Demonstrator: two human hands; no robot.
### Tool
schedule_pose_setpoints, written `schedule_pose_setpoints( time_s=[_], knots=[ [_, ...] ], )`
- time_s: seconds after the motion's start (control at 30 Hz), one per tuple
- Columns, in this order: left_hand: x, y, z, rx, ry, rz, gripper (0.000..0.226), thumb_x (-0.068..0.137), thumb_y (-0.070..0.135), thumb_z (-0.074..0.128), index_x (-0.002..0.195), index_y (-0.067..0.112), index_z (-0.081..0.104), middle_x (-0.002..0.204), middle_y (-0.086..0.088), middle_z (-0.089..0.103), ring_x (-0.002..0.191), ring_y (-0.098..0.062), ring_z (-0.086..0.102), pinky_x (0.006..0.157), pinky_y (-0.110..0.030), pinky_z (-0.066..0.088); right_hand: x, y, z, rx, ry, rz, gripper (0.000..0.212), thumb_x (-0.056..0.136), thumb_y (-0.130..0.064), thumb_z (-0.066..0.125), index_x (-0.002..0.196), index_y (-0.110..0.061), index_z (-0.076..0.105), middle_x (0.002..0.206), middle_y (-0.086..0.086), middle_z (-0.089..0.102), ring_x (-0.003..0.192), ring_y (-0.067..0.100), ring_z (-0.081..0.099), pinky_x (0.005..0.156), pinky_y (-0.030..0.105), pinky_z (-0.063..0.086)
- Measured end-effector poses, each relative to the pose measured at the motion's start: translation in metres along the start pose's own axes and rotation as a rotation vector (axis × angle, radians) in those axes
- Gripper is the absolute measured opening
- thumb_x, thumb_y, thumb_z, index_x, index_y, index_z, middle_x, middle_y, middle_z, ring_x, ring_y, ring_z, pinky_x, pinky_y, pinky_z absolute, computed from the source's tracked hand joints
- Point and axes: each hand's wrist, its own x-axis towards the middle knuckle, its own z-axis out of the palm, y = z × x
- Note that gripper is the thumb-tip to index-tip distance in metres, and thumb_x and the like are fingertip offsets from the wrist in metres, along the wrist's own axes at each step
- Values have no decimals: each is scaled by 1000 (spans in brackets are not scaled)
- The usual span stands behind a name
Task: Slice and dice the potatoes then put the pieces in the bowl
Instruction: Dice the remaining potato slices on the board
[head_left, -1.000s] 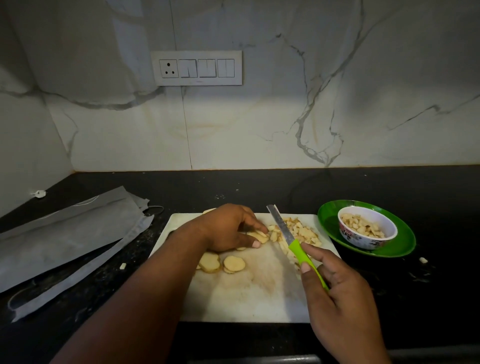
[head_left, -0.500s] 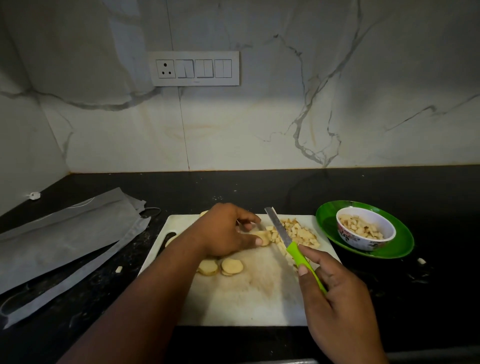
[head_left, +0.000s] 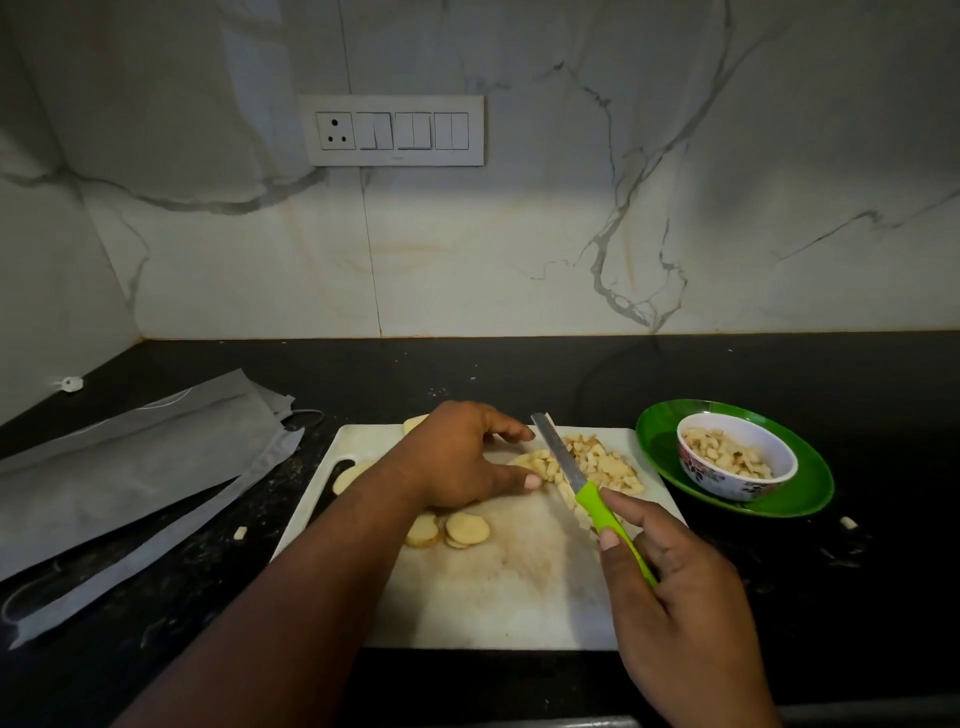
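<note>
A white cutting board (head_left: 498, 592) lies on the black counter. My left hand (head_left: 462, 457) pinches a stack of potato slices (head_left: 537, 461) between thumb and fingers at the board's far middle. My right hand (head_left: 680, 618) grips the green-handled knife (head_left: 582, 478), whose blade lies across the stack's right end. A heap of diced potato (head_left: 605, 462) sits just right of the blade. Round potato slices (head_left: 457, 530) lie beside my left wrist. The floral bowl (head_left: 737, 465), holding diced pieces, stands on a green plate (head_left: 800, 493) to the right.
A grey cloth bag (head_left: 130, 467) lies on the counter to the left of the board. Stray potato bits (head_left: 848, 522) sit on the counter on both sides. The marble wall with a switch panel (head_left: 395, 131) rises behind.
The knife blade has shifted slightly left onto the stack of slices held by my left hand. The view has shifted a little to the left.
</note>
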Motion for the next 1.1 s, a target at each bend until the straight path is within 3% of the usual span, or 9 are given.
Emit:
schedule_pose_setpoints(
  time_s=[0.07,0.17,0.27,0.37,0.47,0.57,0.73,0.93,1.1],
  knots=[
    [1,0,2,12,-52,10,53,80,47,86,129,32,72,129,16,70,114,-3,63,102,-28,53,0,1,0,0,-6,0,31,93,-29,61,122,-39,67,98,-39,66,98,-15,60,81,19,52],
    [4,2,4,32,-86,9,38,82,41,86,119,32,77,117,17,74,104,-1,66,99,-29,56,0,2,0,-14,-12,-7,31,94,-30,60,123,-38,66,98,-37,67,97,-15,60,78,15,51],
    [6,4,6,60,-76,6,24,84,40,85,106,32,80,98,20,72,89,0,64,82,-22,55,-1,0,-1,-25,-22,-7,29,95,-27,60,120,-41,65,89,-39,66,89,-13,62,66,7,47],
    [6,11,11,133,-32,24,18,87,38,82,103,31,79,83,22,63,73,-1,58,65,-15,44,-1,0,-1,-38,-23,-4,30,95,-28,60,122,-39,65,88,-39,66,87,-12,62,63,7,46],
    [8,17,15,152,-18,9,18,84,38,80,100,29,78,95,15,69,86,-7,64,80,-29,60,-1,0,-1,-53,-17,-2,30,95,-28,61,123,-38,66,87,-34,68,85,-10,63,65,12,47],
    [8,18,14,125,-27,-16,13,82,36,82,91,29,76,96,14,69,90,-9,65,86,-34,61,-1,-2,-1,-60,-21,6,30,95,-29,61,123,-38,66,89,-33,69,90,-14,61,67,8,45],
    [2,6,2,119,-13,-80,18,82,37,84,98,33,77,107,16,70,100,-6,64,85,-26,53,0,-5,0,-113,-4,17,32,95,-30,60,125,-39,65,95,-31,69,92,-14,61,73,14,50],
    [-10,-9,-10,-51,27,-85,55,72,41,94,122,39,71,105,20,70,92,0,64,80,-21,52,-1,-18,0,-374,-95,-24,42,94,-43,52,136,-44,54,101,-20,71,89,5,65,80,26,54],
    [-7,-12,-4,-98,39,-69,24,88,29,83,111,36,80,103,21,76,95,4,68,92,-23,57,4,-27,0,-484,-165,-21,46,96,-47,45,142,-45,46,107,-16,71,96,8,64,83,27,52]
  ],
)
